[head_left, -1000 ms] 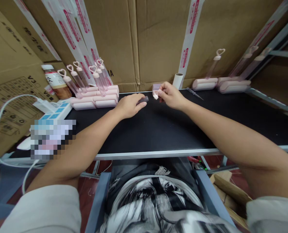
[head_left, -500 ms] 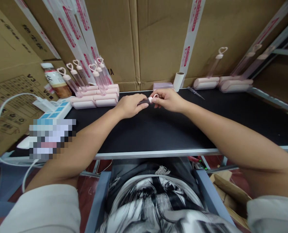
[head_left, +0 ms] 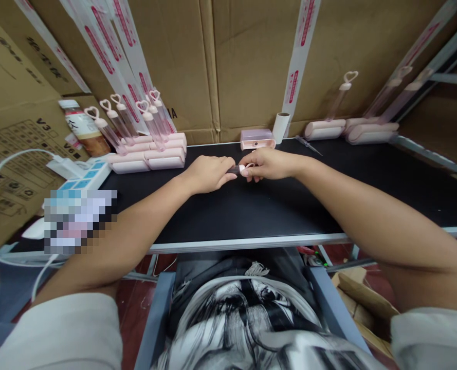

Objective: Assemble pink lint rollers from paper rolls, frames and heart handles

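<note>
Head view: held a dark see-through tube in the left hand, closed around it, and pinched a white cap at its end with the right hand, just above the desk, near a lilac-and-pink case. Seemed to be bringing cap and tube together; called for straight alignment and light, steady pressure. Looked slim and smooth, with a pale looped handle, partly hidden by fingers

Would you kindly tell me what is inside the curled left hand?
The left hand grips a dark tube; only its end shows, beside the white cap that the right hand holds. The fingers cover the rest.
</note>
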`<state>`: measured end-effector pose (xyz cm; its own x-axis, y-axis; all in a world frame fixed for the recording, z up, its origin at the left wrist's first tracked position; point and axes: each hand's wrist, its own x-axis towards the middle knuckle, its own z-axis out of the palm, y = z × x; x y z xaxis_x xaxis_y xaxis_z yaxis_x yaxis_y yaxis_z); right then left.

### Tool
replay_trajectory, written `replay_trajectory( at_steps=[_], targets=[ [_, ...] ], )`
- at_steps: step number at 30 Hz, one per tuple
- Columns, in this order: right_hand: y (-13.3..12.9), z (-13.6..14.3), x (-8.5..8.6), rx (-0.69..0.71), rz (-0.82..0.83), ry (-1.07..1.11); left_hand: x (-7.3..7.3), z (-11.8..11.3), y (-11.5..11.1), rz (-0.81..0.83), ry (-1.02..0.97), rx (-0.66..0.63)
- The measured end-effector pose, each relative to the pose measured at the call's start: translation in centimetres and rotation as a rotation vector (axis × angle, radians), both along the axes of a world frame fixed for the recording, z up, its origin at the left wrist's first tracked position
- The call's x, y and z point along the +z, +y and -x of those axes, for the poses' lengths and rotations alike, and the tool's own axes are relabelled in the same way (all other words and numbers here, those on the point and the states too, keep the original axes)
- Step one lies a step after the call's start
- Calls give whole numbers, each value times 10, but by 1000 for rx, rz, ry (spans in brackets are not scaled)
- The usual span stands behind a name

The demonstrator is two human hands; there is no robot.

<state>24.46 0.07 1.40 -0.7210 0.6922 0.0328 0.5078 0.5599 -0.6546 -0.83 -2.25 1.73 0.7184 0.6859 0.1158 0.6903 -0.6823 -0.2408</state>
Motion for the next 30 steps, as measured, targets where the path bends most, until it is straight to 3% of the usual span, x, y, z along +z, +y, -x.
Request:
replay_trajectory(
  at_steps=[6, 12, 18, 24, 27, 30],
  targets=[
    [-3, 5, -4, 76, -127, -43, -2, 3, 1, -8, 15, -4],
    [-4, 9, -9, 41, -197, 79, 9, 4, -2, -4, -21, 74],
    [-6, 9, -6, 81, -307, 8, 19, 4, -8, 3, 32, 29],
    [-6, 9, -8, 145, -347, 21, 18, 4, -7, 36, 46, -16],
    [-8, 11, -8, 145, -312, 77, 17, 4, -7, 22, 40, -13],
    [-8, 10, -10, 140, -138, 144, 16, 3, -9, 13, 31, -1]
  ],
)
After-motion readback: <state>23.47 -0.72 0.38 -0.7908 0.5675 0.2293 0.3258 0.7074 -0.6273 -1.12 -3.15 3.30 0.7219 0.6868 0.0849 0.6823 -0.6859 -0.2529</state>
